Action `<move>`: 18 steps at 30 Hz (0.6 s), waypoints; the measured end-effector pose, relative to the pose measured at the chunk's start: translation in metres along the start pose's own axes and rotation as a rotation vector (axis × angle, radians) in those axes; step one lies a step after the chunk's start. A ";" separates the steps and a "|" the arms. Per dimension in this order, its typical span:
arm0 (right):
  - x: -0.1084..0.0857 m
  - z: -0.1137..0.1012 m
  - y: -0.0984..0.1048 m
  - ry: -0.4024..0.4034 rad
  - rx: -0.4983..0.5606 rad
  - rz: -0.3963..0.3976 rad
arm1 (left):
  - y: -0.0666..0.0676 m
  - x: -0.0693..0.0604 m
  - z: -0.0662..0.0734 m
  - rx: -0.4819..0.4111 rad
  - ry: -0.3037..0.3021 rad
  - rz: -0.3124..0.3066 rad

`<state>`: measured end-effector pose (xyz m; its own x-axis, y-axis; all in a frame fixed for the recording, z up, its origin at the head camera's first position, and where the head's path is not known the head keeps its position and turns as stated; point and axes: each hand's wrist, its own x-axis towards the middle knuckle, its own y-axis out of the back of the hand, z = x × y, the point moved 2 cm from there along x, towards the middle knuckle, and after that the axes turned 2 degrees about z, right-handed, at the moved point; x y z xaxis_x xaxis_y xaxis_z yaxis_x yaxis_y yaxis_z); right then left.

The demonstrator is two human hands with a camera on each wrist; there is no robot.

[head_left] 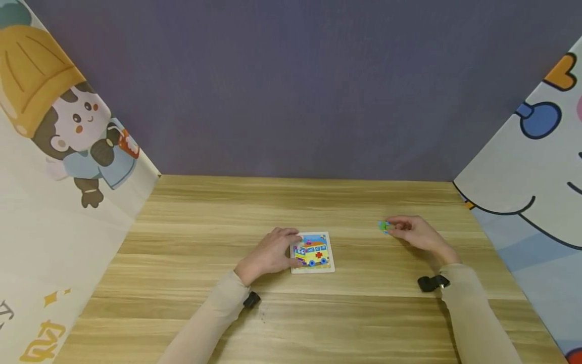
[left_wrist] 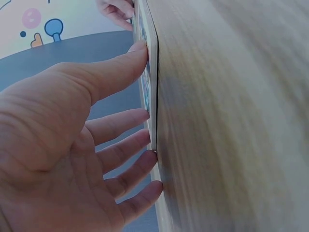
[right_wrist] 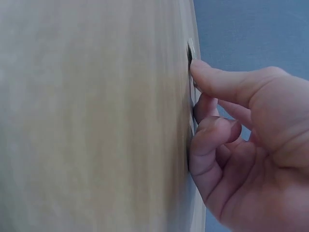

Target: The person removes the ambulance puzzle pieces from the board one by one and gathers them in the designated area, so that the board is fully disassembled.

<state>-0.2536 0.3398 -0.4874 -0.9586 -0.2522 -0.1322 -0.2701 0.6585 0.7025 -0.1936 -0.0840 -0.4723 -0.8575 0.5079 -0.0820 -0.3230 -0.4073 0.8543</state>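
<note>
A square picture puzzle (head_left: 313, 253) with a white frame lies flat on the table, showing a yellow van with a red cross. My left hand (head_left: 272, 252) rests on its left side, the thumb and fingertips touching the frame and picture; the left wrist view shows those fingers (left_wrist: 128, 159) fairly straight. Farther right, my right hand (head_left: 416, 232) pinches a small green and blue puzzle piece (head_left: 384, 226) at the table surface. In the right wrist view the thumb lies against the thin piece (right_wrist: 191, 48), the other fingers curled; the hand partly hides it.
The wood-grain table (head_left: 227, 202) meets a dark grey-blue back wall (head_left: 291, 91). Side panels with cartoon prints stand at left (head_left: 27, 212) and right (head_left: 536, 202). Each wrist carries a black camera mount (head_left: 429, 283).
</note>
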 end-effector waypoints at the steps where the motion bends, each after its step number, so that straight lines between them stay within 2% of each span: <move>1: 0.000 0.000 0.000 0.000 0.003 -0.004 | 0.000 0.000 0.000 -0.001 0.000 0.000; 18: -0.003 -0.006 0.000 -0.020 0.025 -0.011 | 0.000 -0.002 0.000 -0.013 -0.012 0.003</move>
<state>-0.2498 0.3359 -0.4829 -0.9572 -0.2452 -0.1536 -0.2822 0.6733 0.6834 -0.1925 -0.0851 -0.4719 -0.8537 0.5156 -0.0737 -0.3258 -0.4182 0.8479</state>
